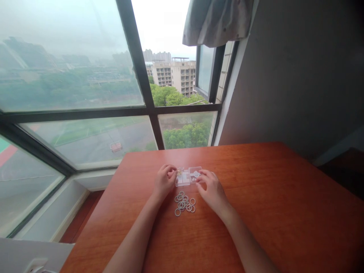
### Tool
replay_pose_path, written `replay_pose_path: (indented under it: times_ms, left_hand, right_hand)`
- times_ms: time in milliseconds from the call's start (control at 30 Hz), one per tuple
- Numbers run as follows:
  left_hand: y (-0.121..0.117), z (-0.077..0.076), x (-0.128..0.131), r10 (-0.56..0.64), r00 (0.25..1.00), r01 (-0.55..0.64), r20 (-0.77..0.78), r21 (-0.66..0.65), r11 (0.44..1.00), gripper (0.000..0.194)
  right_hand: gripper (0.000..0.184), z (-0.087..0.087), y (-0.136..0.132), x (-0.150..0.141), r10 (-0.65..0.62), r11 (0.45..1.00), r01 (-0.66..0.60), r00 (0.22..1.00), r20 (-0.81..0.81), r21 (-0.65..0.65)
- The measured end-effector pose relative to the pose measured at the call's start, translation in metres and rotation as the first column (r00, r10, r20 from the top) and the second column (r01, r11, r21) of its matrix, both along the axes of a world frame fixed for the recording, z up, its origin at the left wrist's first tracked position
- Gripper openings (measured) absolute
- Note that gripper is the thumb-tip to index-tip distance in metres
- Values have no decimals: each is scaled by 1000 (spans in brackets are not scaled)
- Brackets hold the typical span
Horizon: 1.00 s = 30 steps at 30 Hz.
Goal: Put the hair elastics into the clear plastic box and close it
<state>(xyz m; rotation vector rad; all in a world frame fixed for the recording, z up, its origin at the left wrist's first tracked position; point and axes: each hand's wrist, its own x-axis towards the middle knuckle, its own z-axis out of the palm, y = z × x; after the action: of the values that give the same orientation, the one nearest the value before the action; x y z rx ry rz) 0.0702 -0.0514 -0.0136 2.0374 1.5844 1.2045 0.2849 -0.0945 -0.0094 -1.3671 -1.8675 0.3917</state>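
A small clear plastic compartment box (186, 177) lies on the wooden table (256, 182) in front of me. My left hand (164, 180) is curled at the box's left end, fingertips pinched near a small yellowish piece there. My right hand (210, 189) rests at the box's right end, fingers bent and touching its edge near a small white piece. Several silvery rings (184, 203) lie in a loose heap on the table just below the box, between my two wrists.
The table stands against a large window (85, 94) with dark frames, overlooking trees and buildings. A grey wall (298, 76) rises at the right and a curtain (216, 21) hangs above. A white sill runs along the left.
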Motion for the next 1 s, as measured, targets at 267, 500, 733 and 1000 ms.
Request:
replay_pose_path:
  times_ms: [267,500,733,1000]
  left_hand:
    - [3,-4,-3,5,999,-4,33,-46,999,14]
    - [3,-7,-7,-17,999,20,45,-56,998,13]
    - [1,-6,-7,-22,999,25,46,-73,997,13]
    - [6,2,-2,48,991,-62,-125,-115,991,14]
  right_hand:
    - [12,7,-2,4,60,996,-57,997,39,-68]
    - [11,20,-15,7,308,908,-260,946,101,-329]
    - [7,20,-17,5,346,871,-276,932,109,-405]
    - [2,17,-17,1,324,885,-253,937,130,-390]
